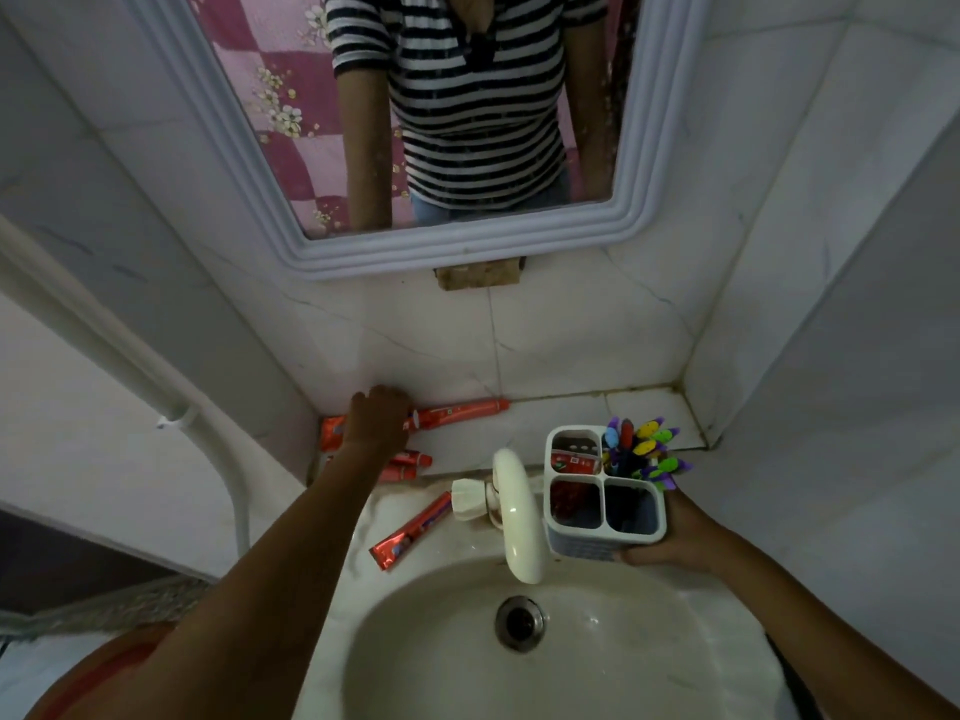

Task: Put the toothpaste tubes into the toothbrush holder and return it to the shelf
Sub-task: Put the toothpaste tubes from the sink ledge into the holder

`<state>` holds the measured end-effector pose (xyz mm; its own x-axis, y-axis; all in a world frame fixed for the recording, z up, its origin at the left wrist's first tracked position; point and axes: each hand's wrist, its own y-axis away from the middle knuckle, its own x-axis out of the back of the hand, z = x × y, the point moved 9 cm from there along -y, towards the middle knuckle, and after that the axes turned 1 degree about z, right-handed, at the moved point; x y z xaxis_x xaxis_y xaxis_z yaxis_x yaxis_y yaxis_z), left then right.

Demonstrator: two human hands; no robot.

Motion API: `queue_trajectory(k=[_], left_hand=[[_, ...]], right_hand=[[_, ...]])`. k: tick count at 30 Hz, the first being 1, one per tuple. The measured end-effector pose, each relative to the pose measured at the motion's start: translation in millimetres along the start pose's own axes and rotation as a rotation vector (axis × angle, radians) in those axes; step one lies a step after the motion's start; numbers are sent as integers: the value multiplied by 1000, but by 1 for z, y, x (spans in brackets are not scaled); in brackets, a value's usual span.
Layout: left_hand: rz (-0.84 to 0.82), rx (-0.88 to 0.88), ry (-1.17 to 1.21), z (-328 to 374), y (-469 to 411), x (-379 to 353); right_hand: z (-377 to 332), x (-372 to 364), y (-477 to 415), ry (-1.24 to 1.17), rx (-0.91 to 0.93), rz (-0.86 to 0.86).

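A long red toothpaste tube point(457, 412) lies on the tiled shelf point(561, 413) against the wall, and my left hand point(376, 420) is closed over its left half. Two smaller red tubes point(410, 466) lie just below my wrist at the shelf's front. Another red tube point(413, 530) rests on the sink rim left of the tap. My right hand point(675, 537) holds the white four-compartment toothbrush holder point(605, 504) above the sink's right side. Its back left compartment contains a red tube, and its back right one holds several colourful toothbrushes point(647, 449).
A white tap point(514, 517) curves over the basin point(519, 662) between my hands. A white-framed mirror point(457, 241) hangs above the shelf. Tiled walls close in on the left and right. A white pipe point(171, 402) runs down the left wall.
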<state>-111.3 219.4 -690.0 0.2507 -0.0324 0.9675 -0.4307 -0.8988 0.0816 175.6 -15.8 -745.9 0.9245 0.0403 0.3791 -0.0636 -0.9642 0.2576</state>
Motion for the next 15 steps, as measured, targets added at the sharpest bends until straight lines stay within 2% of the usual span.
queue_trajectory(k=[5, 8, 15], left_hand=[[20, -150, -154, 8, -9, 1], [41, -217, -121, 7, -8, 3], [398, -216, 134, 6, 20, 86]], right_hand=[[7, 1, -3, 35, -3, 13], [6, 1, -1, 41, -6, 12], [6, 0, 0, 23, -28, 8]])
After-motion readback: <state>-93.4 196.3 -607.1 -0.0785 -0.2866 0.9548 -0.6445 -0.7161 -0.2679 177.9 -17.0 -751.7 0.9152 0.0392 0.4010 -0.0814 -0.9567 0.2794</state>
